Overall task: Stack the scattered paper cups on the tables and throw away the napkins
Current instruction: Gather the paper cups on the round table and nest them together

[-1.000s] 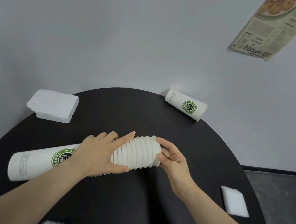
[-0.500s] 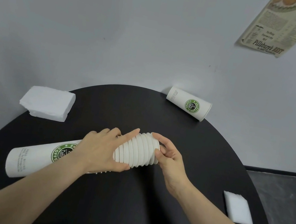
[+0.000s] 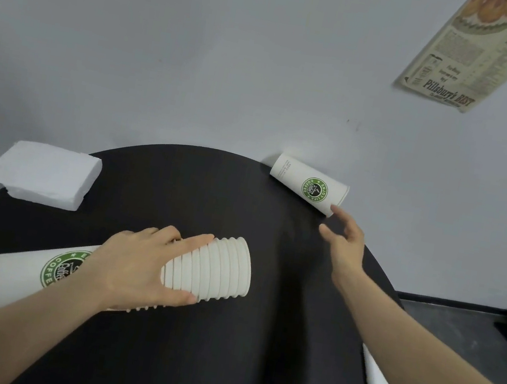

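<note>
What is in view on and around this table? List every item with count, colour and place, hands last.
stack of cups: one stack, white with a green logo, lying on its side at the table's near left.
single cup: one, white with a green logo, on its side at the far edge by the wall.
napkin pile: one, white, far left edge.
napkin: one, white, near right edge, partly hidden by the right forearm.
table: one, black, round.
poster: one, yellowed newsprint, upper right of the wall.
left hand: grips the stack.
right hand: fingers spread, beside the single cup's rim.
</note>
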Demonstrator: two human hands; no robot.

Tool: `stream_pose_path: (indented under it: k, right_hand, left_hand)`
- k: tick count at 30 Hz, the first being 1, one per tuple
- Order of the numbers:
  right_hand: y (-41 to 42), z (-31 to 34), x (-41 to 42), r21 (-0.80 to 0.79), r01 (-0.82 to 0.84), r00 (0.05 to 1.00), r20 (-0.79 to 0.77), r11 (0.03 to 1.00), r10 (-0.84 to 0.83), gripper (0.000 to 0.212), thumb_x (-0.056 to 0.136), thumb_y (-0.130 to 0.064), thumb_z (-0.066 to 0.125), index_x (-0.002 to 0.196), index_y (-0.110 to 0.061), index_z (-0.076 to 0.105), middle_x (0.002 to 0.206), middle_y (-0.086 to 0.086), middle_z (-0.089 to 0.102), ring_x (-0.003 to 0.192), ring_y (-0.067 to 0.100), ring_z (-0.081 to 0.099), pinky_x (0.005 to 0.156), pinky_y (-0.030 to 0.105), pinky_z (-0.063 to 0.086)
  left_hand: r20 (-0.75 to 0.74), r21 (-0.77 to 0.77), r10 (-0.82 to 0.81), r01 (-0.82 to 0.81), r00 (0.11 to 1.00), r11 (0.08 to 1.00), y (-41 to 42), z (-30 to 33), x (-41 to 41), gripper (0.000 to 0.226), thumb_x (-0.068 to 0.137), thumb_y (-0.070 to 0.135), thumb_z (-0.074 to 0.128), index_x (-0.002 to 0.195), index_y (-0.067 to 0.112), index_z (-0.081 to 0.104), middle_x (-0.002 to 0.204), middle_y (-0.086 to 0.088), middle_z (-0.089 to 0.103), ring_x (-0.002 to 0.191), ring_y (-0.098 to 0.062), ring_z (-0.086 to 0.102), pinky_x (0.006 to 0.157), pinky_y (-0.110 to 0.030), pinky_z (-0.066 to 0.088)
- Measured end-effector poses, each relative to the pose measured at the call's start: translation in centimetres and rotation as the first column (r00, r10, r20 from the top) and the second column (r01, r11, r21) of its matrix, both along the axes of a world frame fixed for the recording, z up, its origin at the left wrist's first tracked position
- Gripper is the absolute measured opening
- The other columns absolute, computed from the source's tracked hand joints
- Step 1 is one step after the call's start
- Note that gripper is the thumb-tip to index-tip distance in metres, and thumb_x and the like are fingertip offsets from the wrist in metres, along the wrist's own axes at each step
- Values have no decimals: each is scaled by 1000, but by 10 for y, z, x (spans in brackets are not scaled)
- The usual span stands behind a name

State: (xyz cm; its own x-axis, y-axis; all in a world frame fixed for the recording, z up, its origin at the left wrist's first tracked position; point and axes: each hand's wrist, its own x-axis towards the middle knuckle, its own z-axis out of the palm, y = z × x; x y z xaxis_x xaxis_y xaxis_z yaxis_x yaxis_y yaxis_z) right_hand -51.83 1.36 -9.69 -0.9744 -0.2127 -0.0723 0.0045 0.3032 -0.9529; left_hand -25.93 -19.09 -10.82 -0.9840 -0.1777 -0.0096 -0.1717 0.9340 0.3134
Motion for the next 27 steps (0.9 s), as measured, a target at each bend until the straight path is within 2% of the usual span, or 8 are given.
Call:
stream_pose_path:
  k: [5,10,16,17,19,21,24,27]
  right_hand:
    - [-18,5,-52,10,-11,1000,6,1000,11,48,82,6,61,115,-29,64,141,0,44,125,11,42,94,19,33]
    - [-37,3,-61,-82,37,991,128,996,-26,45,87,10,54,122,-15,62,115,2,54,109,14,48,97,21,37]
    - [-39,1,-58,-155,146,975,189,977,-116,46,87,14,50,127,-7,58,113,2,53,95,13,51,61,3,44]
    - [-37,1,-58,-164,153,973,196,975,-119,46,87,13,52,127,-8,59,111,0,56,89,11,52,58,4,44]
    - [-30,2,-56,-186,164,970,211,969,-124,45,85,12,56,124,-11,62,108,-1,62,81,9,57,68,11,48]
    - [-20,2,-54,-205,164,972,200,965,-123,45,84,13,56,119,-12,63,112,3,63,83,10,62,74,19,54]
    - [3,7,-45,-218,121,981,176,968,-83,43,84,16,53,113,-14,64,108,5,63,82,13,64,65,21,58]
    - [31,13,-33,-263,23,980,196,964,30,40,86,16,51,105,-16,65,107,3,65,91,17,64,73,29,57]
  left_hand:
    - [8,2,6,-6,1000,1000,-1,1,0,87,64,90,18,137,61,-19,120,25,34,108,1,41,84,-20,39]
    - [8,4,17,-17,1000,1000,0,2,0,88,71,88,31,140,59,-17,122,26,33,109,2,39,90,-22,40]
    - [9,8,32,-32,999,999,-1,1,0,89,71,87,33,141,58,-13,119,23,35,107,0,41,88,-23,41]
    - [8,8,32,-32,999,999,-1,1,-1,89,71,87,33,141,58,-12,118,23,36,107,0,42,87,-23,41]
    - [4,5,32,-32,999,999,-2,1,-1,89,71,87,33,142,57,-11,117,22,37,106,-1,44,85,-24,42]
    - [11,6,32,-32,999,999,-2,1,-1,89,69,88,30,142,57,-10,116,21,37,105,-2,45,84,-23,43]
    - [15,16,25,-25,1000,1000,-4,1,-1,91,62,90,23,142,59,-8,113,21,39,104,-2,46,80,-23,43]
    - [18,21,22,-23,1000,1000,-4,2,-1,92,60,90,21,142,58,-6,113,21,40,104,-3,47,79,-24,43]
